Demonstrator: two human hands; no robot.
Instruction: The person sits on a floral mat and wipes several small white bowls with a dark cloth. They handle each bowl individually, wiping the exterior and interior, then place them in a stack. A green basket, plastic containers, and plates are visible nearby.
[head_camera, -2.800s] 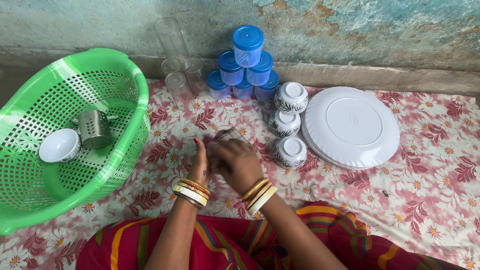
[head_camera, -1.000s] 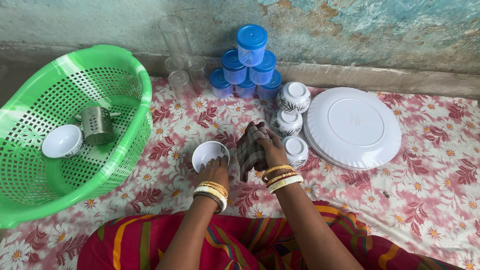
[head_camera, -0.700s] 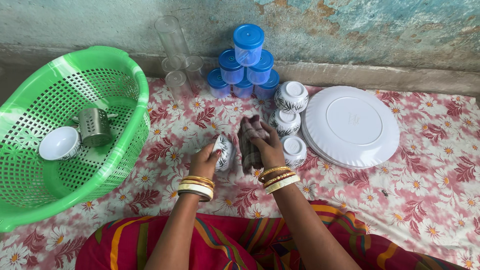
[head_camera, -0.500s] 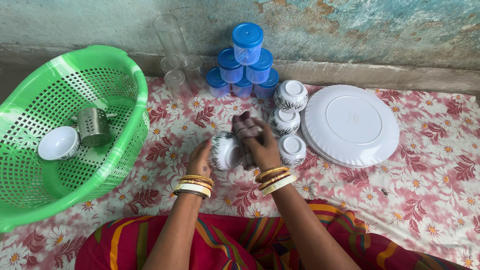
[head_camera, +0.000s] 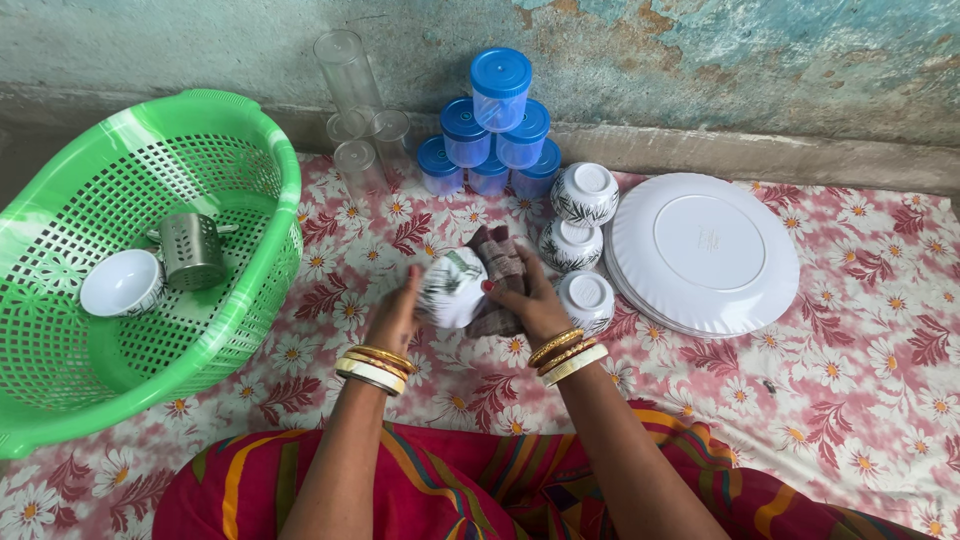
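White bowl (head_camera: 452, 288) with leaf pattern, centre of the frame, tilted, gripped by the left hand (head_camera: 396, 316). Dark checked cloth (head_camera: 499, 272) pressed against it, clutched in the right hand (head_camera: 530, 305). Three matching bowls (head_camera: 583, 193) upside down just right. White plates (head_camera: 704, 252) further right. Green basket (head_camera: 150, 260), left, contains a steel holder (head_camera: 192, 250). Blue-lidded jars (head_camera: 492, 130) stacked at top centre.

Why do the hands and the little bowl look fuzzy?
In the head view, the left hand, right hand and bowl show motion blur; the green basket and plates look sharp under soft, even light without glare.
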